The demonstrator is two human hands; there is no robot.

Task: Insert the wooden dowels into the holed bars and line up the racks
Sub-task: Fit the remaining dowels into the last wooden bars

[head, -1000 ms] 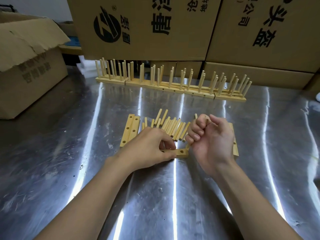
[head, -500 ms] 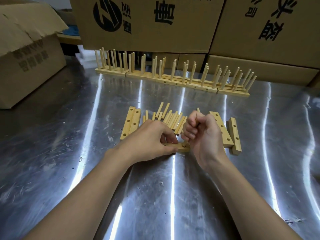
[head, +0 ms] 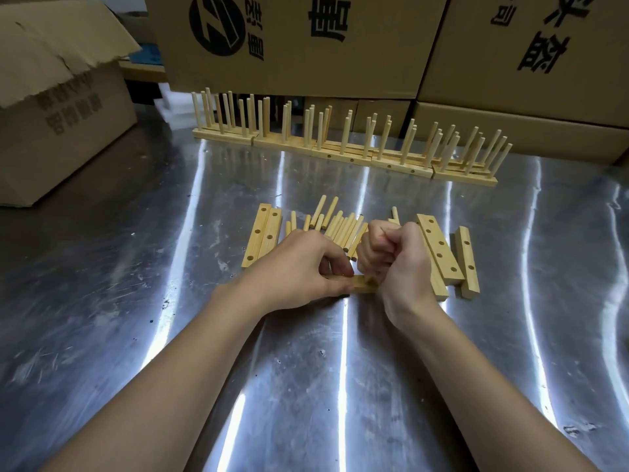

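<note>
On the steel desk [head: 136,301], finished racks [head: 340,151] line up well behind the held bar [head: 365,286]; loose dowels [head: 340,229] lie just behind it. The left hand [head: 299,267] pinches that bar; the right hand [head: 394,257] clenches a dowel [head: 394,212] upright over it.

bright, even light from overhead. long white glare streaks run down the steel table [head: 102,301], one starting right under the fingers [head: 335,267] of the left hand [head: 299,270], others off to either side of them. shadows are soft and faint. beyond the fingers the cardboard boxes [head: 374,46] lean and bow with wide-angle distortion. focus is sharp at the fingers, slightly softer toward the edges.
</note>
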